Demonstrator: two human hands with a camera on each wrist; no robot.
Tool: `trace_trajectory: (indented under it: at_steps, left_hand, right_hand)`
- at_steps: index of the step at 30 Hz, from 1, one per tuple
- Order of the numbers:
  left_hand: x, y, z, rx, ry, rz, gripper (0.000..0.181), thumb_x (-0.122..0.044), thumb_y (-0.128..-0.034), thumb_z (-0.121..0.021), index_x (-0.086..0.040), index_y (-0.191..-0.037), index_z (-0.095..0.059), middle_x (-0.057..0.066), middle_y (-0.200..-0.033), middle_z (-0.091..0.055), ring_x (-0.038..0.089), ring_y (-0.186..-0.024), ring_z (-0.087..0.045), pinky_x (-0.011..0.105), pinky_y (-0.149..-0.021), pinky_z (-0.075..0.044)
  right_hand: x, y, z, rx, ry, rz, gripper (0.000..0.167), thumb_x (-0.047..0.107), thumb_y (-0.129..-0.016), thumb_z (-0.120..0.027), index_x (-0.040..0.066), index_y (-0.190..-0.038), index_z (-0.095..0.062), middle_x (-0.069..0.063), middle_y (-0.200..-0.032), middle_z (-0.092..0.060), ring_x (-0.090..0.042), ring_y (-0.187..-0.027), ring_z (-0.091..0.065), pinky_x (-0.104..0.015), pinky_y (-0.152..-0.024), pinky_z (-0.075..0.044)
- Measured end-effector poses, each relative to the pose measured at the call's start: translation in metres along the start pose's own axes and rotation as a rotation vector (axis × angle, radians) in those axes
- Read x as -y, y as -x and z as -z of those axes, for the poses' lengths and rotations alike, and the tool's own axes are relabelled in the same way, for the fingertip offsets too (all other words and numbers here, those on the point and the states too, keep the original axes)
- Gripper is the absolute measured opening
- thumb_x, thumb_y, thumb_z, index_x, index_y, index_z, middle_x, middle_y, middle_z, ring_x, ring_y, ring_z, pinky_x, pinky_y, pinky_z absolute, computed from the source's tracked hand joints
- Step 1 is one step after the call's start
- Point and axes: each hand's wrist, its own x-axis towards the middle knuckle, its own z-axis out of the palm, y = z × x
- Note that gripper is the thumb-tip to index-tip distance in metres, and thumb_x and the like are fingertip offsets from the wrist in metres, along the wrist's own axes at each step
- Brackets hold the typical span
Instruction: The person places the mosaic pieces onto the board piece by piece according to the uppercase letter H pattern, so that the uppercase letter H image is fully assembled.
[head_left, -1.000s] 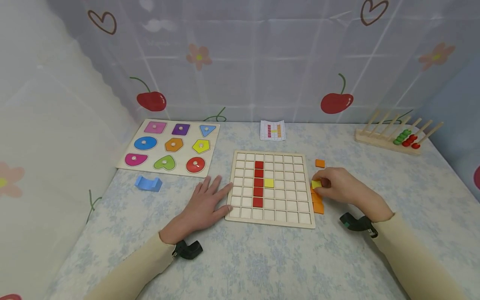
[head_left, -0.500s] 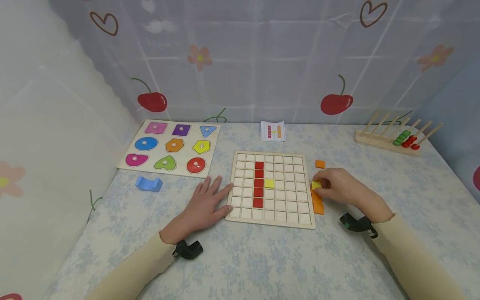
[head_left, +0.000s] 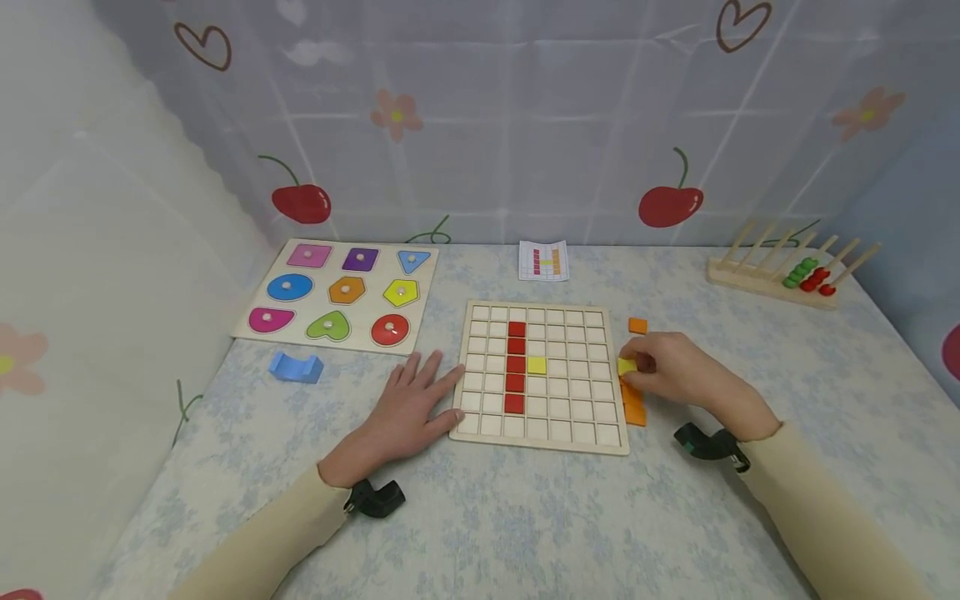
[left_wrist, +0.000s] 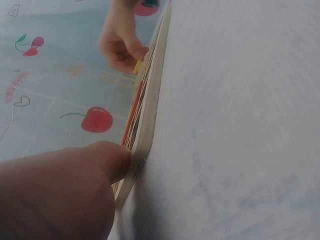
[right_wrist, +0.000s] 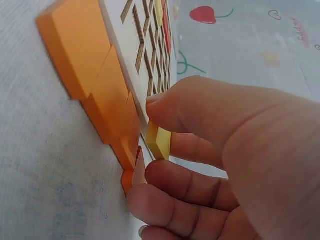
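Note:
A square wooden grid board lies on the table in the head view. One column of it holds several red tiles, with a yellow tile just right of the column's middle. Between thumb and fingers, my right hand pinches another yellow tile at the board's right edge. Orange tiles lie along that edge, partly hidden by this hand. My left hand rests with spread fingers, its thumb and fingertips touching the board's left edge.
Behind the board lies a small pattern card. A single orange tile sits beyond my right hand. At the left are a knobbed shape puzzle and a blue curved block. A pegged bead rack stands back right.
My right hand, with the yellow tile pinched in it, has shifted very slightly left toward the board. The left hand keeps its place, and the tiles on the board are unchanged.

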Motion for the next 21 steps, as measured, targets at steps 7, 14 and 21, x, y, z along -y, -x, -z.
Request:
trace_trajectory:
  at_steps: [7, 14, 21]
  left_hand:
    - [0.003, -0.001, -0.002, -0.005, 0.003, -0.001, 0.065, -0.040, -0.1003, -0.059, -0.017, -0.158, -0.040, 0.023, -0.168, -0.024, 0.052, -0.156, -0.011, 0.070, -0.122, -0.015]
    - [0.002, 0.000, -0.001, -0.005, 0.017, -0.007, 0.065, -0.040, -0.1003, -0.059, -0.017, -0.158, -0.040, 0.023, -0.168, -0.024, 0.052, -0.156, -0.011, 0.069, -0.122, -0.014]
    - [0.002, -0.001, -0.002, -0.003, 0.012, -0.004, 0.065, -0.041, -0.1006, -0.058, -0.018, -0.159, -0.039, 0.023, -0.168, -0.023, 0.051, -0.157, -0.010, 0.068, -0.123, -0.013]
  right_hand:
    - [0.009, -0.010, -0.002, -0.003, 0.007, 0.022, 0.022, 0.013, -0.087, -0.079, 0.002, -0.105, -0.074, 0.004, -0.067, -0.053, -0.009, -0.061, -0.044, -0.024, -0.058, -0.038]
    - [0.021, -0.023, -0.005, 0.028, -0.016, 0.027, 0.025, 0.015, -0.087, -0.080, 0.001, -0.107, -0.074, 0.002, -0.068, -0.053, -0.010, -0.062, -0.045, -0.024, -0.058, -0.039]
    - [0.033, -0.033, -0.008, 0.052, -0.027, 0.037, 0.027, 0.016, -0.088, -0.079, 0.001, -0.109, -0.073, 0.000, -0.070, -0.052, -0.012, -0.065, -0.044, -0.025, -0.060, -0.037]
